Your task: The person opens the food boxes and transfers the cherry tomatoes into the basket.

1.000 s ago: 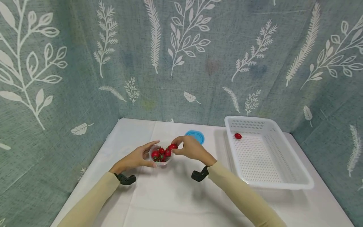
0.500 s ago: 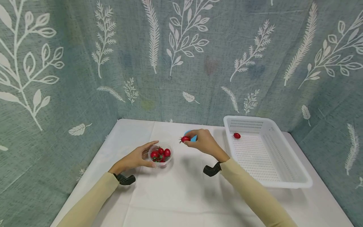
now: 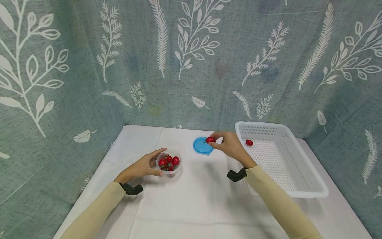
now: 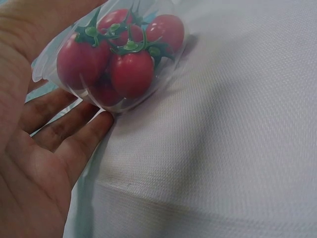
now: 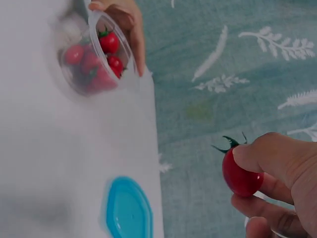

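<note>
Right hand (image 3: 229, 146) pinches an oval red tomato with a green calyx (image 3: 210, 140)

The tomato is at the centre right of the head view, overlapping the right edge of a shallow blue plastic lid (image 3: 200, 146). Thumb and fingers grip it, its green calyx pointing left; the right wrist view shows it at lower right.

Left of centre, the left hand (image 3: 144, 166) cups a round, clear plastic tub (image 3: 169, 172), thumb at the near rim and fingers reaching round the other side. Inside are several red tomatoes with green stems (image 4: 132, 74), bunched together.

A white, perforated plastic basket (image 3: 277, 162) fills the right of the frame, one oval red tomato (image 3: 249, 142) in its upper left corner. Everything stands on a white cloth-covered table (image 3: 179, 205). Behind hangs a grey-green curtain with white leaf prints (image 3: 185, 99). Beige sleeves (image 3: 277, 199) enter from the bottom edge.
</note>
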### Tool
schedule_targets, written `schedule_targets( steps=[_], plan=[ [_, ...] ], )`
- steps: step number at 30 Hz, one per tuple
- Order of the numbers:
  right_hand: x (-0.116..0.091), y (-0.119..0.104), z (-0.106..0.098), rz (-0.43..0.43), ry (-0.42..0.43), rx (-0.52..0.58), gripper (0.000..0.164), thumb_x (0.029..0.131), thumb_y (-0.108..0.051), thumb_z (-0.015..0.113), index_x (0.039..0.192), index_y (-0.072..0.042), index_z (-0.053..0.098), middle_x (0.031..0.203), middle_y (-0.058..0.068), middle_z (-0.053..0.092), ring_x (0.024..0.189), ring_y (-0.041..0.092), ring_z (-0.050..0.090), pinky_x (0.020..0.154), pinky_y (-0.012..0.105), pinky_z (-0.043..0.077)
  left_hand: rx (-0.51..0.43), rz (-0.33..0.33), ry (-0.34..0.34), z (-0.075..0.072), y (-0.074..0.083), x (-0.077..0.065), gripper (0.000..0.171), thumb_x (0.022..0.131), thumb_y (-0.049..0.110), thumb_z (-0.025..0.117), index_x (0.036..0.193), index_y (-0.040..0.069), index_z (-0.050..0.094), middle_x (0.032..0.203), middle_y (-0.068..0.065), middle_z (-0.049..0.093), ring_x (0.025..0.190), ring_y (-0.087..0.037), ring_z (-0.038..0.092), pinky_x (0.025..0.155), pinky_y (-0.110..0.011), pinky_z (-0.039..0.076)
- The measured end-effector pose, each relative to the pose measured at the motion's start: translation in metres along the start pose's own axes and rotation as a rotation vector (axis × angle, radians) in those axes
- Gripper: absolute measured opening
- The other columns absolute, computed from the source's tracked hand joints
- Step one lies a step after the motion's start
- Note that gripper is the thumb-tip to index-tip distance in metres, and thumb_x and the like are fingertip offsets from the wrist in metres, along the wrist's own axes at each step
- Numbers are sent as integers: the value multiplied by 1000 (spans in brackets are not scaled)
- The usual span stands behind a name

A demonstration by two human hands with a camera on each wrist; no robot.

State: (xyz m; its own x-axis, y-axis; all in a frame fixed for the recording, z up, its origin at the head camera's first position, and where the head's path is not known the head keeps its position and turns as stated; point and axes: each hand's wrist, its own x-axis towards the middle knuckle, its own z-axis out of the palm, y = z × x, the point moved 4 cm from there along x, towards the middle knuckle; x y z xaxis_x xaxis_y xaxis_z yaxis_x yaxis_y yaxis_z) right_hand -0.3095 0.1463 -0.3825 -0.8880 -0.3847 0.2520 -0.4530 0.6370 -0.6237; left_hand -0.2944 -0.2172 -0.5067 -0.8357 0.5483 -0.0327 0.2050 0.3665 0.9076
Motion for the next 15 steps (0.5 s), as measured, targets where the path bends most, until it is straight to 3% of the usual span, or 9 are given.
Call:
schedule_targets(
  steps=[11, 15],
  plan=[
    [-14, 33, -36, 115, 72, -43, 25, 92, -25, 80, 113, -12, 80, 97, 4, 74, 64, 21, 58, 51, 33, 47, 6, -5, 5, 0, -1, 0, 106, 81, 32, 91, 165, 26, 27, 168, 1, 25, 156, -34, 17, 118, -56, 32],
    [-21, 47, -47, 148, 94, -62, 28, 93, -25, 79, 117, -10, 78, 102, 7, 75, 72, 22, 60, 56, 35, 50, 8, -11, 5, -1, -1, 0, 103, 81, 32, 91, 163, 36, 29, 168, 2, 26, 156, -30, 18, 119, -55, 32]
  ],
)
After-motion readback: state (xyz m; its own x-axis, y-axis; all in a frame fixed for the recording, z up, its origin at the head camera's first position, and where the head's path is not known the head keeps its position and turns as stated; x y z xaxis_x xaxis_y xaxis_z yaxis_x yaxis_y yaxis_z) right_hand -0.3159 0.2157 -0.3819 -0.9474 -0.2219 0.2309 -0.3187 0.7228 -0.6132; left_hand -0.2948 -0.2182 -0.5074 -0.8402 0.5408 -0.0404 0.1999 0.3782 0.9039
